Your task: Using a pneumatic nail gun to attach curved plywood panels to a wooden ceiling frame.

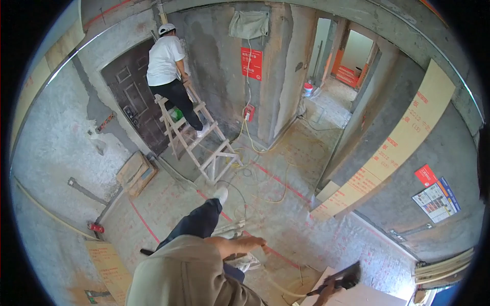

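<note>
The largest thing is the floor [316, 245], its covering marked with red lines, spreading across the middle of the frame. Next in size, at upper left, a wooden stepladder [190, 148] carries a co-worker in a white shirt [166, 66], well apart from the wearer's hands. A long tan board [390, 153] leans along the right side, and a smaller pale board [375, 297] lies at the lower right.

The dark tool [350, 275] shows in front of that pale board, in the right hand [331, 291]; whether it touches the board cannot be told. To handle it well, I would judge, take a firm hold, turn the broad end away from the body, and swing it clear of the board's edge and the pale hose [286, 289] just left of it. Feet are best set away from the loose yellow cord [283, 196] on the floor.

The tool looks nearly black, broad and flattish towards its upper right end, with a thin dark part pointing left; blur hides its exact kind. The right grip is closed around it. The left hand [244, 246], lower centre, reaches rightward with fingers partly bent; I cannot tell whether its grip holds anything.
</note>
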A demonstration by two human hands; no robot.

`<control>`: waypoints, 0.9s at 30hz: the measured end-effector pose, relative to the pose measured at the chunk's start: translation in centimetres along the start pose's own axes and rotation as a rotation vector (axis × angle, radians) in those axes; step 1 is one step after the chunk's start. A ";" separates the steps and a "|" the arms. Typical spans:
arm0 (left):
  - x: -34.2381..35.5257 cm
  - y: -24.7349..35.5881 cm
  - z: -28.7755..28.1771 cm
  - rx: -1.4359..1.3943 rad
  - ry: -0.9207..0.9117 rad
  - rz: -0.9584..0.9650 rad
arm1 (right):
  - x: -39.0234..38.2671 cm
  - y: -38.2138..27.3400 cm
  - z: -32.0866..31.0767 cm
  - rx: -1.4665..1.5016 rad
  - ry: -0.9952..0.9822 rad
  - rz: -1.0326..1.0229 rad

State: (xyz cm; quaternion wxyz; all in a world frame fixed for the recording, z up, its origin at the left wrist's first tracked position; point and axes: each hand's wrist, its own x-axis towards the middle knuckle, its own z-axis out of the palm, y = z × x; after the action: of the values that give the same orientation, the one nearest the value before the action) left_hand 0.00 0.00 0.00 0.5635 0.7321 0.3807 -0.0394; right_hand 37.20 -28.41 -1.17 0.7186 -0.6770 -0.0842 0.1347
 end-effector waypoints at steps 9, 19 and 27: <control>2.5 21.9 -3.4 0.151 0.159 0.797 | -10.5 -22.4 -7.3 0.295 0.260 0.058; -5.7 44.4 -14.3 0.060 0.020 1.360 | -16.7 -20.6 7.5 1.020 0.190 0.146; -14.1 54.2 -16.9 -0.302 -0.296 1.308 | -14.2 -22.4 21.4 1.394 0.262 0.320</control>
State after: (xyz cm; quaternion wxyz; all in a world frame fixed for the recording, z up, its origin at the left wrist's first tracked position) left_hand 16.38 3.17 56.07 0.6133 0.7118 -0.2194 0.2626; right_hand 19.01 -13.53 23.49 0.9587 -0.0766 0.2078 0.1783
